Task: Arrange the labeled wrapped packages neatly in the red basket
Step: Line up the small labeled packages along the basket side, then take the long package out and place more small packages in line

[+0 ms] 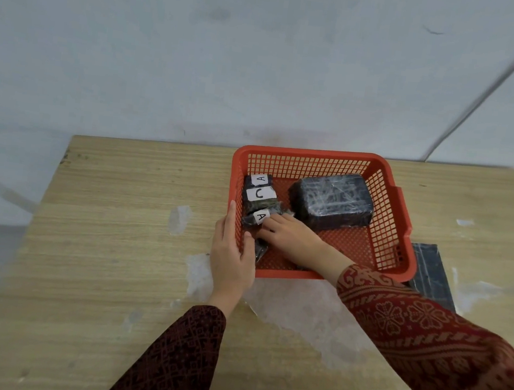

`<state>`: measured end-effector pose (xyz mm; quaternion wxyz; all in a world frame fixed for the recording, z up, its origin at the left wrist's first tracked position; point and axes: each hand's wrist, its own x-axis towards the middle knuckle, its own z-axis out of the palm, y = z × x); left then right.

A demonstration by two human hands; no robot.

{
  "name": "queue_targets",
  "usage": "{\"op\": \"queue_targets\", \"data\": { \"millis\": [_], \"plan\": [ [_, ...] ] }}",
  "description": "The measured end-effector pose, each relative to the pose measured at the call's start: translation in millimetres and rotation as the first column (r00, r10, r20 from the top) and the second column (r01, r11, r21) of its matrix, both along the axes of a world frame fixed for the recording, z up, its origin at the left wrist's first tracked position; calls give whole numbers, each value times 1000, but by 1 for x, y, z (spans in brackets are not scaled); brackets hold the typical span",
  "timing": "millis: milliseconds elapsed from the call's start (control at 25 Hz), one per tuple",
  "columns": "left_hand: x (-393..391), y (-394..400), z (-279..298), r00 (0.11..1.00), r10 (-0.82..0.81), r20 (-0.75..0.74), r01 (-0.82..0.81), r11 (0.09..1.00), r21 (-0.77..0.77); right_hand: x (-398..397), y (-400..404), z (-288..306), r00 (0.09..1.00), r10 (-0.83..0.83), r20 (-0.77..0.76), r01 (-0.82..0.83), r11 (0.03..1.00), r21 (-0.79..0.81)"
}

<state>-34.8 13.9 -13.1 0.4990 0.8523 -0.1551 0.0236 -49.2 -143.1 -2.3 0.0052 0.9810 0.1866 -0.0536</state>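
A red mesh basket [384, 215] stands on the wooden table. Along its left wall lie small dark wrapped packages in a row: one labeled A [260, 179] at the back, one labeled C [260, 195] in the middle, one labeled A [261, 217] nearest me. A large dark wrapped package [333, 202] lies toward the right back. My right hand [292, 239] reaches inside, fingers pressing on the near A package. My left hand [231, 256] grips the basket's left front rim, thumb inside beside another dark package [260, 251], partly hidden.
A dark flat sheet [432, 275] lies under the basket's right front corner. Pale worn patches mark the table [100, 241] near the basket's front. A pale wall stands right behind the table's far edge.
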Motion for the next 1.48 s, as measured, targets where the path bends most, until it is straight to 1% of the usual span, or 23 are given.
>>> {"op": "queue_targets", "data": {
  "millis": [120,240,320,400,480,600,680,760,800,840,920,960,1000,1040,1080,1120,1160,1240,1320,1360,1400,1440,1480],
  "plan": [
    [-1,0,1,1000,-8,-7,8,1000,-12,0,0,5,999,33,22,-32,999,-19],
    [-2,2,2,1000,-16,-1,16,999,-31,-6,-5,13,999,36,3,-36,999,24],
    [-3,3,2,1000,-26,2,26,998,-49,-10,-10,23,999,11,33,-14,995,95],
    [-4,4,1,999,-38,5,38,997,-60,-12,-16,35,994,-69,84,50,975,215],
    [-4,4,2,999,-40,-7,40,998,-52,-14,-21,50,975,-198,98,142,902,408],
    [-3,2,3,999,-29,-18,29,1000,-3,-20,-23,72,907,-421,-13,334,701,630],
    [-2,2,2,999,-32,-26,32,999,5,-33,-25,83,813,-574,-99,444,500,743],
    [-2,2,0,999,-35,-33,36,999,4,-58,-29,89,692,-704,-158,484,291,825],
    [-1,2,-1,999,-34,-34,35,999,6,-74,-31,88,611,-774,-167,483,197,853],
    [-1,2,-3,999,-34,-38,34,999,9,-94,-34,84,500,-848,-175,475,100,874],
    [0,1,-6,999,-27,-42,27,1000,12,-137,-41,68,214,-953,-216,448,-101,888],
    [0,1,-8,999,-27,-33,27,1000,10,-159,-43,58,79,-966,-248,431,-191,882],
    [0,1,-8,999,-28,-19,29,1000,8,-178,-46,46,-29,-959,-282,430,-267,863],
    [0,1,-9,999,-32,-10,32,999,8,-195,-49,33,-108,-941,-321,452,-334,827],
    [0,1,-9,999,-33,-7,33,999,5,-208,-51,22,-159,-919,-361,495,-390,776],
    [1,1,-10,999,-32,-10,32,999,3,-216,-50,10,-179,-904,-389,566,-418,710],
    [0,2,-10,1000,-29,-12,29,1000,3,-223,-46,0,-164,-907,-389,661,-394,638],
    [0,2,-10,1000,-26,-12,26,1000,-4,-230,-34,-15,-62,-947,-315,836,-222,502],
    [0,2,-9,1000,-26,-17,26,1000,-11,-229,-25,-19,42,-965,-258,929,-58,366],
    [0,2,-8,1000,-24,-19,24,1000,-9,-228,-23,-19,63,-963,-261,951,-21,307],
    [0,2,-8,999,-24,-21,24,1000,-8,-227,-22,-16,63,-962,-265,964,-10,265],
    [0,2,-7,999,-26,-24,26,1000,-10,-226,-22,-12,58,-965,-256,968,-8,250],
    [-1,2,-7,999,-30,-27,30,999,-13,-225,-22,-5,70,-973,-219,959,5,284]
  ]
}}
